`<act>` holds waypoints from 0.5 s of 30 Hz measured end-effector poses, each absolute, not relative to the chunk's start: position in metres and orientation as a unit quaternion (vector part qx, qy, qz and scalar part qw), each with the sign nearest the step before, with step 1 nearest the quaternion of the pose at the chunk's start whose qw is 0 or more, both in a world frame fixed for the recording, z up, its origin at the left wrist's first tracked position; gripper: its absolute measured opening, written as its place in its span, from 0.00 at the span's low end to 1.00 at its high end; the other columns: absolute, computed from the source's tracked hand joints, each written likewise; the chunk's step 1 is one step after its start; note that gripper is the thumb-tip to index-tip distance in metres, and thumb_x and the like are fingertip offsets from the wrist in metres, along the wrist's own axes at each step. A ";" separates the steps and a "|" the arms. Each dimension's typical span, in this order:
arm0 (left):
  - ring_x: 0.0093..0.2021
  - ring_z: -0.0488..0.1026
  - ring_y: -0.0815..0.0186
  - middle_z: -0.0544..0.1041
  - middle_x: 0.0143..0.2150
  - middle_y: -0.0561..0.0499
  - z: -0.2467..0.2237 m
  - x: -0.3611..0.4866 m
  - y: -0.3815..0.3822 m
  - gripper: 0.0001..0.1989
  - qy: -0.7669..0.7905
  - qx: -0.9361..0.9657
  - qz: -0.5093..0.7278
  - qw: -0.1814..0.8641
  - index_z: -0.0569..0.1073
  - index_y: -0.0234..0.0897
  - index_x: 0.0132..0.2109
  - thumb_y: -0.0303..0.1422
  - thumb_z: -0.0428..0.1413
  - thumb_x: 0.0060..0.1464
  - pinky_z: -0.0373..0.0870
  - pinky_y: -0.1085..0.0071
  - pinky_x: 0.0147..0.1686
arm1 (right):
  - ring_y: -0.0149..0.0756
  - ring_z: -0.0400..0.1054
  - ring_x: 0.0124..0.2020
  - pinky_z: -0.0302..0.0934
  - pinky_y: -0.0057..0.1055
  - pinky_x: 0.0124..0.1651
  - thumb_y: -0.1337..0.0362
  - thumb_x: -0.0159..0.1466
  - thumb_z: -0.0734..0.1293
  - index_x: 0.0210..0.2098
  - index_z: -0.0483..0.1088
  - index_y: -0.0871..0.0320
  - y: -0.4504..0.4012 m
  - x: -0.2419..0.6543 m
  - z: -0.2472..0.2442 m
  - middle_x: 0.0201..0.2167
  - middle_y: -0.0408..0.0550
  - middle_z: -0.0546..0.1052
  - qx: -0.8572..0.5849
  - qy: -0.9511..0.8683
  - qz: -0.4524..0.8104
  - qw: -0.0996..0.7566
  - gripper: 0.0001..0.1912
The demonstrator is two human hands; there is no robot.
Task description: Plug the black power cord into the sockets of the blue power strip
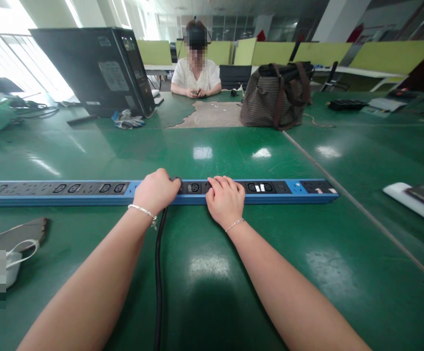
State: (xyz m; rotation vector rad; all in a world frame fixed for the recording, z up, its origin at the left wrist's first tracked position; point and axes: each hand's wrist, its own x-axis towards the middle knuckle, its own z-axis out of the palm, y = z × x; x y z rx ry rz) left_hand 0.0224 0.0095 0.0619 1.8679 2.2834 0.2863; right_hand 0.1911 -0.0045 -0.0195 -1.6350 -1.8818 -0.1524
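Note:
A long blue and black power strip [98, 200] lies across the green table [131, 151], its sockets facing up. My left hand [156, 191] is closed around a black plug at the strip, left of the view's middle. The plug is mostly hidden by the fingers. From it a thick black cable [158, 282] runs down to the bottom edge. My right hand [227, 199] rests on the strip a little further right, with its fingers bent over the top face and nothing visible in them.
Behind the strip stand a black computer case [94, 73], gloves [127, 120] and a brown striped bag [266, 100]. A person [196, 78] sits across the table. A white-edged object [413, 200] lies right, a grey device [25, 231] left.

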 end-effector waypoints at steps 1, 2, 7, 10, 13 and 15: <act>0.40 0.76 0.48 0.78 0.37 0.36 0.062 0.023 0.010 0.19 0.767 0.630 0.090 0.082 0.74 0.35 0.39 0.43 0.47 0.50 0.70 0.58 0.38 | 0.40 0.60 0.56 0.45 0.41 0.57 0.63 0.65 0.57 0.50 0.72 0.51 -0.005 0.191 -0.019 0.52 0.47 0.74 -0.621 -0.715 -0.057 0.316 0.18; 0.41 0.76 0.48 0.78 0.39 0.35 0.062 0.024 0.011 0.20 0.767 0.632 0.083 0.076 0.74 0.34 0.40 0.43 0.47 0.50 0.70 0.57 0.38 | 0.40 0.60 0.56 0.45 0.41 0.57 0.63 0.65 0.57 0.50 0.72 0.51 -0.005 0.191 -0.019 0.52 0.47 0.74 -0.621 -0.716 -0.057 0.314 0.18; 0.43 0.75 0.47 0.78 0.41 0.33 0.062 0.028 0.011 0.21 0.765 0.638 0.058 0.063 0.73 0.33 0.42 0.44 0.46 0.51 0.71 0.57 0.39 | 0.40 0.60 0.56 0.44 0.40 0.57 0.63 0.65 0.56 0.51 0.71 0.52 -0.005 0.191 -0.020 0.52 0.46 0.74 -0.621 -0.716 -0.055 0.314 0.18; 0.43 0.75 0.47 0.78 0.41 0.33 0.062 0.032 0.009 0.21 0.764 0.640 0.050 0.056 0.72 0.32 0.43 0.43 0.46 0.52 0.71 0.57 0.40 | 0.39 0.60 0.57 0.44 0.40 0.57 0.63 0.65 0.57 0.51 0.71 0.52 -0.005 0.191 -0.020 0.52 0.46 0.74 -0.621 -0.715 -0.051 0.318 0.18; 0.43 0.76 0.47 0.78 0.41 0.33 0.062 0.034 0.008 0.20 0.764 0.641 0.042 0.054 0.71 0.32 0.44 0.41 0.45 0.52 0.71 0.56 0.40 | 0.39 0.59 0.57 0.44 0.40 0.57 0.63 0.65 0.57 0.51 0.71 0.52 -0.005 0.191 -0.019 0.52 0.46 0.74 -0.619 -0.715 -0.045 0.320 0.18; 0.43 0.76 0.48 0.78 0.41 0.33 0.061 0.036 0.007 0.20 0.764 0.641 0.039 0.055 0.70 0.32 0.45 0.41 0.45 0.53 0.70 0.56 0.41 | 0.39 0.59 0.57 0.44 0.40 0.57 0.63 0.65 0.57 0.51 0.71 0.52 -0.005 0.191 -0.019 0.52 0.46 0.74 -0.619 -0.716 -0.042 0.320 0.18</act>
